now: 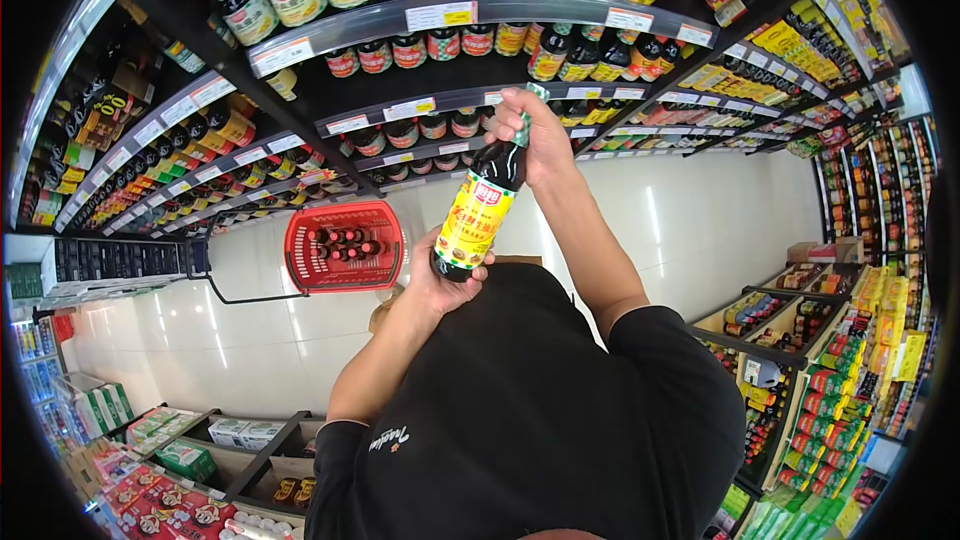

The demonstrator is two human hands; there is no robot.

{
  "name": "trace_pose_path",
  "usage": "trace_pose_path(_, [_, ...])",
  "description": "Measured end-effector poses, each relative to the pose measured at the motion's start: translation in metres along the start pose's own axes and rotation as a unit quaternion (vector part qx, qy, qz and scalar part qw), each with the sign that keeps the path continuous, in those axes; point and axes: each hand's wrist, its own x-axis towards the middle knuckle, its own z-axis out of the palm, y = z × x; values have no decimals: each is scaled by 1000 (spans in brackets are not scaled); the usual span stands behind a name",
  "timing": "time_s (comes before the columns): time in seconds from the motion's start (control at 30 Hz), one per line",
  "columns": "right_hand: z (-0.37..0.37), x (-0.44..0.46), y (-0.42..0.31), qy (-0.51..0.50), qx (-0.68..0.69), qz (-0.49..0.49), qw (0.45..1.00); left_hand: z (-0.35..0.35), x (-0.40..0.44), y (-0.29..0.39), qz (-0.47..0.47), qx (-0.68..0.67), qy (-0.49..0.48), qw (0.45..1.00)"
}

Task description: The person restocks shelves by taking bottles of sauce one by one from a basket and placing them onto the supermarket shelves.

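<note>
A dark sauce bottle (478, 210) with a yellow and red label is held slantwise in front of my chest, its neck towards the shelves. My right hand (535, 135) is closed around the neck, which has a green and white wrap. Beneath the bottle's base, my left hand (447, 275) supports it with the fingers curled around the lower end. The label faces up towards the camera. Both hands touch the same bottle.
Shelves (440, 15) of similar bottles curve across the front. A red basket (345, 249) on the left holds several bottles, with a black handle reaching left. Low display shelves (790, 345) stand at the right; boxed goods (185, 461) are at the lower left.
</note>
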Motion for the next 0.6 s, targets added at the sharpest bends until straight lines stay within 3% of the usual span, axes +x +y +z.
trace_pose_path(0.37, [-76,-84,-44,93,52,-95,990,13,43,-56,-85,110,62,988])
trace_pose_path(0.6, [-76,-106,-25,75,54,-71,993,-6,25,-79,-59,105,77,990])
